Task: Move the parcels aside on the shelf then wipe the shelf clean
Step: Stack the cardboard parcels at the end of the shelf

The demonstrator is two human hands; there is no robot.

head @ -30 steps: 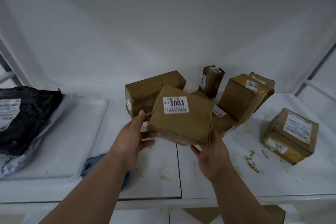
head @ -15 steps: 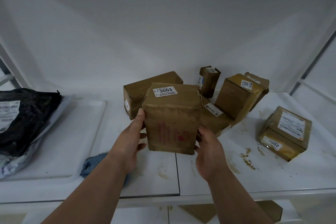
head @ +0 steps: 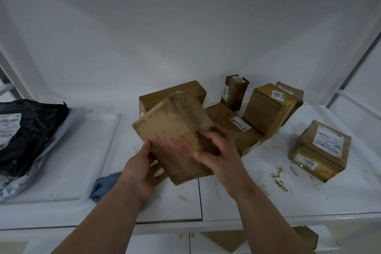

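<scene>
Head view shows the left hand (head: 142, 173) and the right hand (head: 220, 155) both gripping a tilted brown parcel (head: 175, 140) above the stained shelf (head: 237, 198), near its front edge.

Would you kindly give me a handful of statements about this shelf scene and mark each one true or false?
1. Both hands grip the brown cardboard parcel with pink printing. True: the left hand holds its lower left edge and the right hand its right side.
2. The blue cleaning cloth lies on the white shelf by the left forearm. True.
3. The cardboard box labelled 2002 sits on top of the black plastic mailer bag. False: the box stands on the shelf at the right; the bag lies far left.
4. The shelf surface is spotless. False: brown smears mark it near the box labelled 2002.
</scene>
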